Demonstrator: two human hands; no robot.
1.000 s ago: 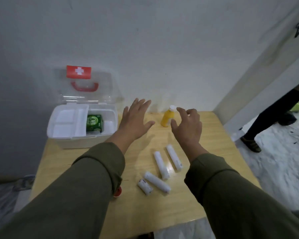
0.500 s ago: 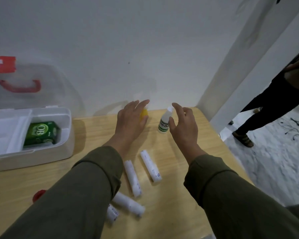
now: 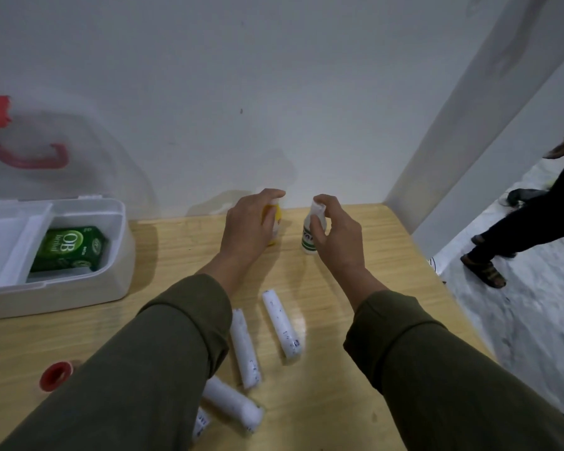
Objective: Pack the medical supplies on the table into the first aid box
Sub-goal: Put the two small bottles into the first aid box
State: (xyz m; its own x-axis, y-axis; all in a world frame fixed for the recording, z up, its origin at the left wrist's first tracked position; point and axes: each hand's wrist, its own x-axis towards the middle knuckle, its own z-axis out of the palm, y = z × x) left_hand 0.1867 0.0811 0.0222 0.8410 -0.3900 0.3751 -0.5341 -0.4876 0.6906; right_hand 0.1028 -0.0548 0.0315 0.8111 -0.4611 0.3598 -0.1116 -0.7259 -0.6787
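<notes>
Both hands now closed in: left hand round yellow bottle, right hand round white bottle.

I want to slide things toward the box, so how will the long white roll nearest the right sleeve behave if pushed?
The long white roll is round and lies flat on the glossy table, so it will probably roll if nudged sideways. Its wrapper looks smooth, perhaps slippery. It seems light and soft.

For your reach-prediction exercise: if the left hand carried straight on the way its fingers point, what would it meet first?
The yellow bottle: the left hand already curls round it. Beyond it, probably the white wall, though depth is unclear.
</notes>
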